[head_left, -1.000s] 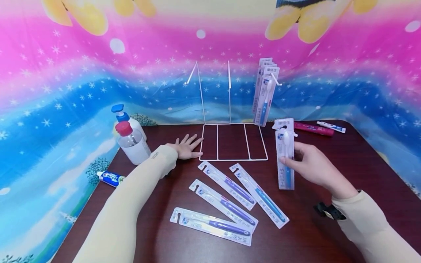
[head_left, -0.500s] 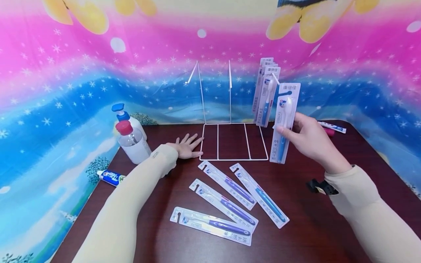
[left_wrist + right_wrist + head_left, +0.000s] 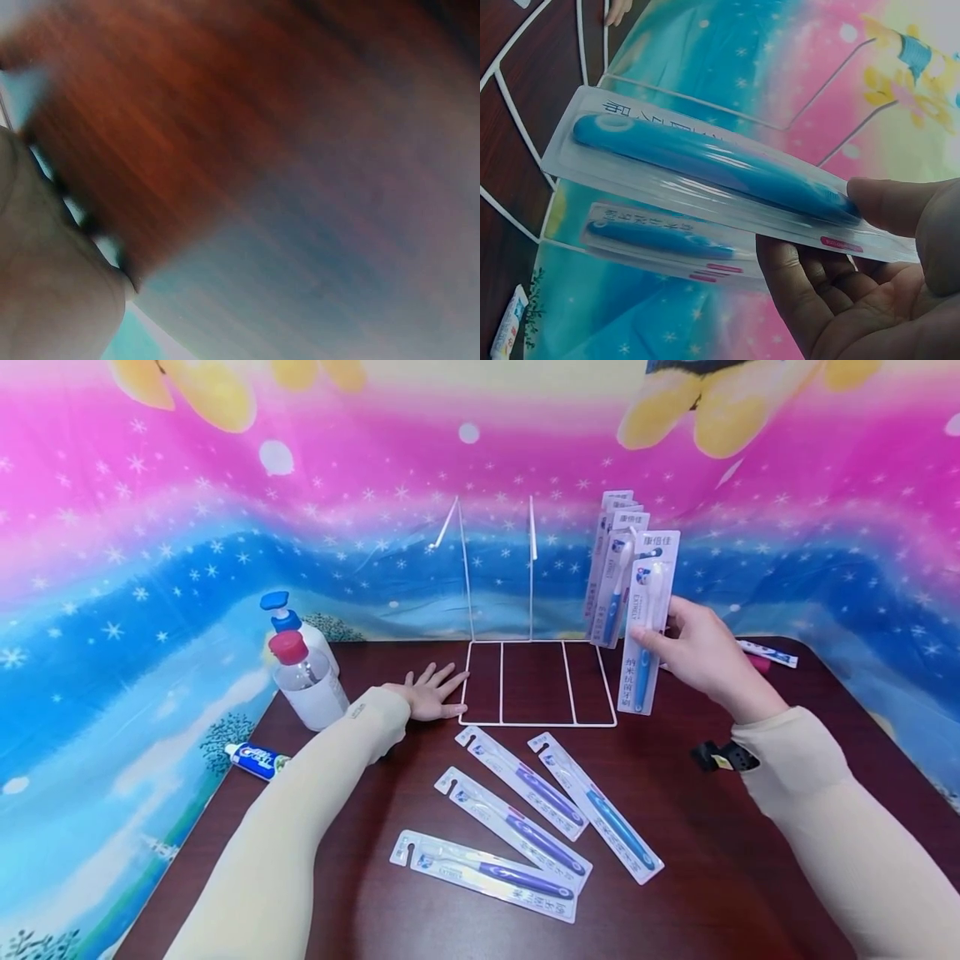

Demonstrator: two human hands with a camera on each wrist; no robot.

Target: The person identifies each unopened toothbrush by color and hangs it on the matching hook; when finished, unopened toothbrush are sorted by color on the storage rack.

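My right hand (image 3: pixel 701 647) pinches a packaged toothbrush (image 3: pixel 645 639) with a blue handle, thumb on the front and fingers behind. The pack is upright, its hook hole right at the tip of the right prong of a white wire rack (image 3: pixel 538 724). Behind it, several packaged toothbrushes (image 3: pixel 611 602) hang on that prong. In the right wrist view the blue handle (image 3: pixel 720 161) shows through clear plastic. My left hand (image 3: pixel 431 692) lies flat with spread fingers on the table, fingertips at the left side of the rack's base. The left wrist view is blurred.
Several packaged toothbrushes lie in front of the rack, such as a purple one (image 3: pixel 487 877) and a blue one (image 3: pixel 596 807). A red-capped bottle (image 3: pixel 309 685) and a blue-pump bottle (image 3: pixel 281 610) stand left. Toothpaste tubes lie at left (image 3: pixel 257 760) and back right (image 3: pixel 768 653).
My right hand has lifted the packaged toothbrush up from over the table to the rack's right prong. My left hand stays beside the rack's base.
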